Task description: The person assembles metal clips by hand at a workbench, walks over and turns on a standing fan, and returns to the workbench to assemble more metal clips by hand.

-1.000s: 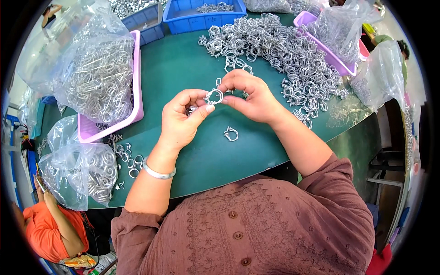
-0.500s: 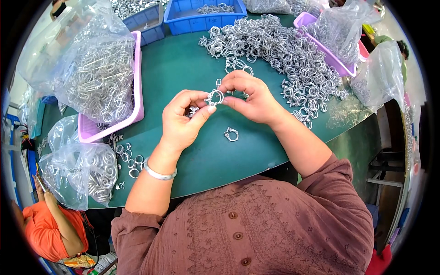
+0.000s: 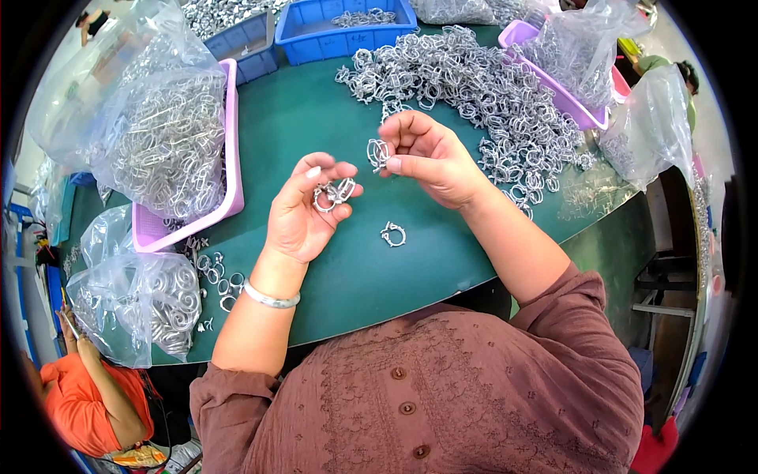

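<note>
1. Ring piece (image 3: 377,156), silver metal, one: pinched between thumb and fingers of the right hand (image 3: 428,160), raised above the bench (image 3: 292,118).
2. Ring pieces (image 3: 334,194), same metal, exact number unclear: gripped in the curled fingers and thumb of the left hand (image 3: 296,217).
3. Hands, two: apart from each other, each closed on metal. Right forearm slants in from the lower right; left forearm rises steeply from below, wearing one pale bracelet (image 3: 271,297). Left hand sits lower.
4. Change: half a second ago, the fingertips of both hands met near one ring; now a gap parts them and each holds its own metal.
5. Loose ring (image 3: 392,234), one: lying on the bench below the hands, as before.
6. Heap of ring pieces (image 3: 474,87), too many to count: beyond the right hand.
7. Lilac baskets, two: left basket (image 3: 234,142), right basket (image 3: 562,96).
8. Blue trays, two, at the far edge: larger tray (image 3: 351,46), smaller tray (image 3: 257,65).
</note>
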Motion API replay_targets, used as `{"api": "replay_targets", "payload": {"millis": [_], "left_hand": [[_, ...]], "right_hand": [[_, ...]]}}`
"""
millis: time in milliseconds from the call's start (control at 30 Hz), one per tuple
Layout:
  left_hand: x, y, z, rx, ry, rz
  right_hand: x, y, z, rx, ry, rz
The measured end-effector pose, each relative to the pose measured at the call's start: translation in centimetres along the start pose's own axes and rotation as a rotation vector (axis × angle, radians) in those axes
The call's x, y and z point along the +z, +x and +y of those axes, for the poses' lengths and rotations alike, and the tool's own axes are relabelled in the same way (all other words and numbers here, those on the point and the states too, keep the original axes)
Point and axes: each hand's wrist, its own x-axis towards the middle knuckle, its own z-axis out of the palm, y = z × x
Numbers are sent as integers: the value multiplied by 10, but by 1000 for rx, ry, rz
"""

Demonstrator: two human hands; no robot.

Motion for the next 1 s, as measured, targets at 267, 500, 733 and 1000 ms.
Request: {"api": "replay_targets", "payload": {"millis": [267,500,733,1000], "left_hand": [[9,-2,-9,-158,348,11],[13,-2,-12,6,468,139],[16,-4,-14,228,790,181],[18,-4,-14,273,788,179]], "right_hand": [[5,-2,4,-9,-87,-20],[6,-3,8,-144,-294,-80],[6,-2,5,-104,-210,-28],[8,-2,4,-55,-161,15]]}}
